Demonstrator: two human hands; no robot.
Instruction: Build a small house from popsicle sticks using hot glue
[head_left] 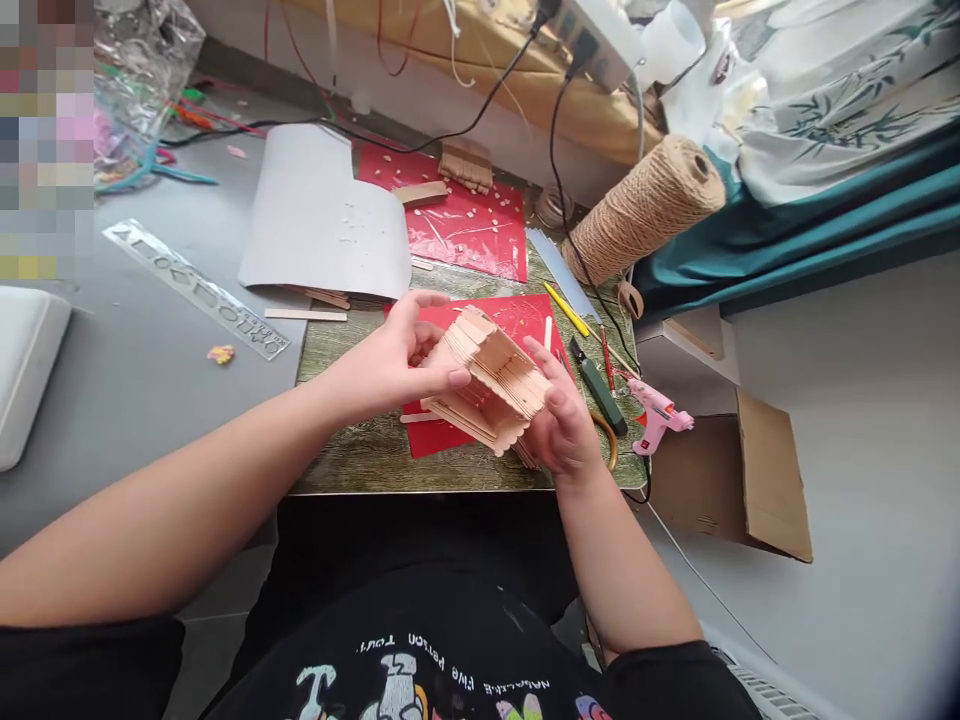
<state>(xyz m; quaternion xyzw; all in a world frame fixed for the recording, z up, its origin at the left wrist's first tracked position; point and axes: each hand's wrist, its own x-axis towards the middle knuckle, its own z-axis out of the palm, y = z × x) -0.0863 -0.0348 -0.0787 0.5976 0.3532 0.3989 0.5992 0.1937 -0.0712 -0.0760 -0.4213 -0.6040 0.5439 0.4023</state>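
Observation:
Between my hands, above a red sheet (435, 436), is a small open box made of stacked wooden craft sticks (502, 375), tilted so its inside shows. My left hand (409, 360) grips its left side, thumb along the upper rim. On the right side my right hand (564, 425) is closed around the box near its corner, thumb and fingers on the edge. Loose craft sticks (414, 418) lie on the red sheet, partly hidden beneath the box.
Right of the red sheet lie a green utility knife (598, 385), a yellow pen (566, 308) and a pink glue gun (661, 415). A twine spool (645, 210) stands behind them. Cables hang over the back. A white curled sheet (322, 225) and a stencil ruler (196, 290) are at left.

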